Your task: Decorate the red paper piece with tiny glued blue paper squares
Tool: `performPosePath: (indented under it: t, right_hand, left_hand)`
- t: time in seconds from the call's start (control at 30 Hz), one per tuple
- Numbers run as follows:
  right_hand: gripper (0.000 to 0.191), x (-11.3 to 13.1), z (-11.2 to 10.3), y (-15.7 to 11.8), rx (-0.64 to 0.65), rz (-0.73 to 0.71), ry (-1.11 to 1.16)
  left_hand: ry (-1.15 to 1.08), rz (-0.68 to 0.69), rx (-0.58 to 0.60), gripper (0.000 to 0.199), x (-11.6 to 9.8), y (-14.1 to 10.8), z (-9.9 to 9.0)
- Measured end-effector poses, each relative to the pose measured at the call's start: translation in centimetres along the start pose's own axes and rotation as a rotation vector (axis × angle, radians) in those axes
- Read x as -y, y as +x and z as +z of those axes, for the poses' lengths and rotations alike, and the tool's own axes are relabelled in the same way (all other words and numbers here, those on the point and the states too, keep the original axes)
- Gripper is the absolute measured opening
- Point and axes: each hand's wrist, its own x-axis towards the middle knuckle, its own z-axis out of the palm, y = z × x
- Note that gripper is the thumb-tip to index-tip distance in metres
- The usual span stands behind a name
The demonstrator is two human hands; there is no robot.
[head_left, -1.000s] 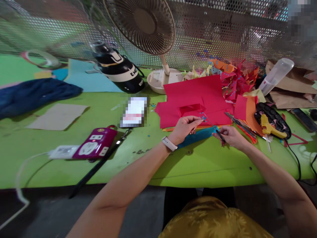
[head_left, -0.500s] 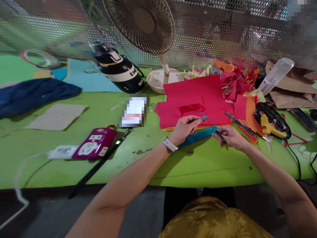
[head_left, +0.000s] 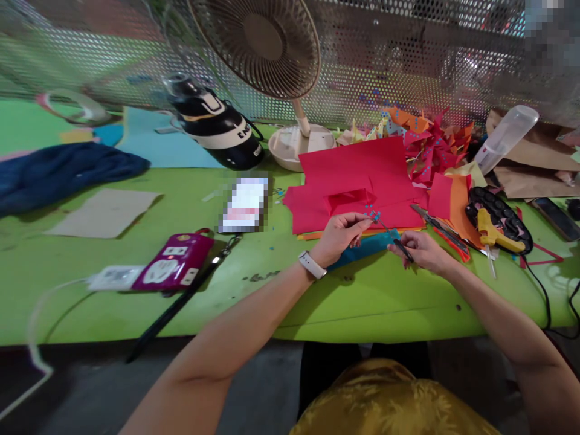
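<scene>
My left hand (head_left: 345, 232), with a pale watch band on its wrist, pinches something too small to make out near some small blue bits (head_left: 376, 215). My right hand (head_left: 421, 249) is closed on scissors (head_left: 402, 249) with dark handles, their blades pointing up and left toward the left fingertips. Beneath the hands lies a blue paper strip (head_left: 357, 251). Red paper sheets (head_left: 357, 163) are stacked just behind, with a few blue bits on them.
A fan base (head_left: 290, 148) and a black bottle (head_left: 222, 136) stand behind. A phone (head_left: 244, 204) and purple power bank (head_left: 174, 263) lie left. To the right are a cutter (head_left: 446, 232), a yellow glue gun (head_left: 496, 232) and a clear bottle (head_left: 510, 139).
My left hand has shifted very slightly to the right. More small blue bits show around its fingertips on the red paper. My right hand has hardly moved.
</scene>
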Motion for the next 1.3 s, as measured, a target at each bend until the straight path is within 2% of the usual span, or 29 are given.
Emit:
performPosePath:
  t: [0.6, 0.97, 1.3]
  right_hand:
    - [0.046, -0.15, -0.01, 0.09, -0.013, 0.004, -0.022]
    - [0.048, -0.57, -0.08, 0.42, -0.071, 0.012, -0.046]
    - [0.046, -0.08, -0.14, -0.10, 0.007, 0.001, -0.046]
  left_hand:
    - [0.041, 0.003, 0.014, 0.027, 0.18, 0.07, -0.07]
    - [0.069, -0.010, -0.001, 0.024, -0.02, 0.24, -0.33]
    - [0.019, 0.048, -0.036, 0.026, -0.10, 0.05, -0.19]
